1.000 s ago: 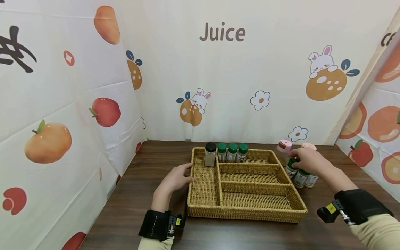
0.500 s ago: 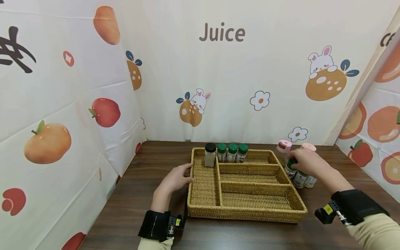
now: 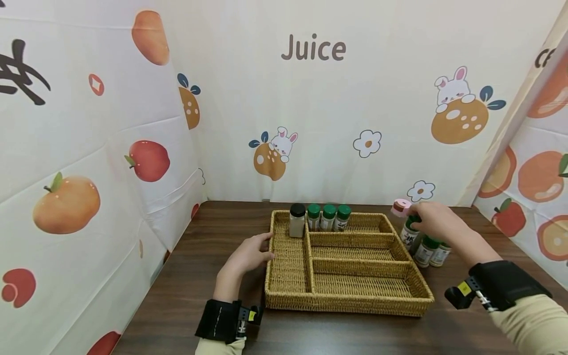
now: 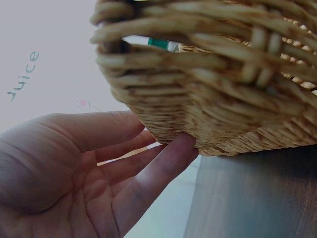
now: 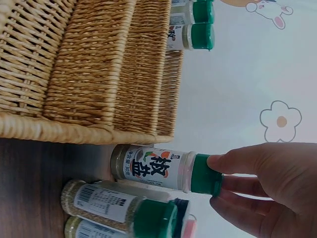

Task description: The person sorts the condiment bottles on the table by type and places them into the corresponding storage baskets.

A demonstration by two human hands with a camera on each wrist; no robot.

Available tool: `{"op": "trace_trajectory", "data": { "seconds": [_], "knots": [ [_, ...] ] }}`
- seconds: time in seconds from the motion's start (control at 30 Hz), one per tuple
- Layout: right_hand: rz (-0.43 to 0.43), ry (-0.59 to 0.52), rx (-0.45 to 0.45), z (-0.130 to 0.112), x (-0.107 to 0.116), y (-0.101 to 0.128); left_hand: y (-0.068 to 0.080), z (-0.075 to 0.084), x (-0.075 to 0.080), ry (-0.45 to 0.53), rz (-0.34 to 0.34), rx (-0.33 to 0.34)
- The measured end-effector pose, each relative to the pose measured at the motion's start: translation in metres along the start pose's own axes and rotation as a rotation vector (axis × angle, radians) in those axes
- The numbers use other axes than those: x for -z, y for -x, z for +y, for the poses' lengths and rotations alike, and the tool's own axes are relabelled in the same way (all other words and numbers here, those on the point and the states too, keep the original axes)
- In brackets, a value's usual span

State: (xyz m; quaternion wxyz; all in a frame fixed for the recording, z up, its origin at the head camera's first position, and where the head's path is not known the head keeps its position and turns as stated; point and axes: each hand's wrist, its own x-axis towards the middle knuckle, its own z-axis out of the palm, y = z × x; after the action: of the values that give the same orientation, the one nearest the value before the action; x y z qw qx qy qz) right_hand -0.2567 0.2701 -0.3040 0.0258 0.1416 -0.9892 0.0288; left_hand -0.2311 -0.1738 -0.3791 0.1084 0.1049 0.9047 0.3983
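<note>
From the head camera, a wicker tray (image 3: 350, 296) sits mid-worktop (image 3: 177, 305). Its far compartment already holds four jars: one black-capped jar (image 3: 297, 220) and three green-capped jars (image 3: 328, 217) in a row at 12 o'clock. Three more green-capped ones wait outside at 3 o'clock, so the sorting looks about half done. The right hand (image 3: 437, 222) pinches the cap of the spice jar (image 3: 410, 235) nearest the tray; a pink-lidded bottle (image 3: 401, 207) stands just behind it.

The left wrist view shows the left hand (image 4: 84, 178) released, straight fingers (image 4: 163, 166) touching the tray's woven wall at 9 o'clock.

The right wrist view shows the thumb and fingers (image 5: 233, 163) clamped on the spice jar's green cap, with two other jars (image 5: 119, 206) beside it, all outside the tray.
</note>
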Motion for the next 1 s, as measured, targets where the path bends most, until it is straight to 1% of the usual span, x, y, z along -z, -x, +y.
{"op": "trace_trajectory", "data": {
  "seconds": [0.2,0.43,0.7,1.0],
  "knots": [
    [-0.013,-0.022,-0.012,-0.004,0.011,-0.003,-0.001,-0.001,0.000,-0.005,0.001,-0.004],
    [0.039,-0.009,0.010,-0.009,0.019,-0.009,-0.002,-0.001,0.000,-0.004,-0.003,0.000],
    [0.069,-0.040,-0.030,-0.021,0.028,-0.018,-0.001,0.000,0.001,-0.001,-0.006,0.001],
    [0.079,-0.066,-0.029,-0.037,0.026,-0.026,-0.001,-0.001,0.000,0.000,-0.005,0.014]
  ]
}}
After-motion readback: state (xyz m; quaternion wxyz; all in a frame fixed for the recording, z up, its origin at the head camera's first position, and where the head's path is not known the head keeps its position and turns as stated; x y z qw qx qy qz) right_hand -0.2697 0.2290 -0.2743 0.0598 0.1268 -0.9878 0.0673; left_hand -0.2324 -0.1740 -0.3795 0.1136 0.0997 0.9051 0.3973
